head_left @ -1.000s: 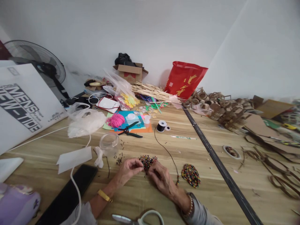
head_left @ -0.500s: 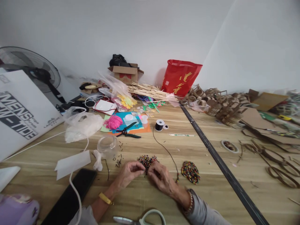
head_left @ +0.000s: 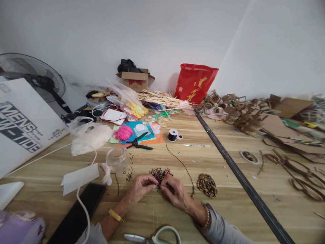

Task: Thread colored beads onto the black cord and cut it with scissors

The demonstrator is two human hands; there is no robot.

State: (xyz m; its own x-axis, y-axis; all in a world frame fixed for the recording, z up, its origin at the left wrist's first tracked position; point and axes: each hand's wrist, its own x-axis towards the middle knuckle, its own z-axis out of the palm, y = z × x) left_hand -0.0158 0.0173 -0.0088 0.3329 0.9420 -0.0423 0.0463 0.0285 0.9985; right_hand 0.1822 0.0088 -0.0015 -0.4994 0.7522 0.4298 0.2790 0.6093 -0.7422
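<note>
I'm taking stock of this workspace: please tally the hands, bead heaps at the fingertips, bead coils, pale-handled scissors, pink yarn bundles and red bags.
Hands: 2 (left hand, right hand)
Bead heap: 1
Bead coil: 1
Pale-handled scissors: 1
Pink yarn bundle: 1
Red bag: 1
Total: 7

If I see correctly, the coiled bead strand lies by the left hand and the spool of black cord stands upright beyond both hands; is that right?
Not quite: the head view shows the coiled bead strand by the right hand instead; the spool stands as you say.
</note>
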